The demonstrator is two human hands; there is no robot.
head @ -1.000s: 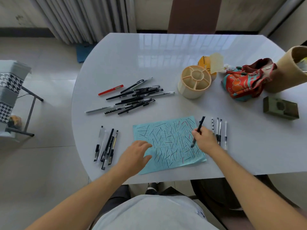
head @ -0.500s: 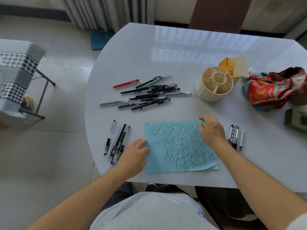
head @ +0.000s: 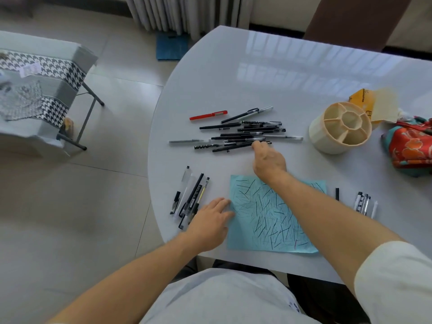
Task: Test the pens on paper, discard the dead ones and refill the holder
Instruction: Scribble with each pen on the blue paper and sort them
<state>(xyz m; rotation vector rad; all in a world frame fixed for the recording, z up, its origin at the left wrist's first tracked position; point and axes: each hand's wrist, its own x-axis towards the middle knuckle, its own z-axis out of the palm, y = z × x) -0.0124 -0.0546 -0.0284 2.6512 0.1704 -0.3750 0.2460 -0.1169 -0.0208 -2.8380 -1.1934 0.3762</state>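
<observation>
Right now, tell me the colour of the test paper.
Light blue paper, covered in dark pen strokes; the head view shows it.

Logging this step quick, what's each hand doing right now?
Left hand: open, fingers resting flat on the edge of the blue paper.
Right hand: reaching into the pen pile, fingertips on a black pen; grip cannot be told.

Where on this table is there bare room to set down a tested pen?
Bare tabletop lies between the blue paper and the beige holder, and across the far side beyond the pen pile. It is crowded left of the paper beside the left hand, and at the pens on the right.
</observation>
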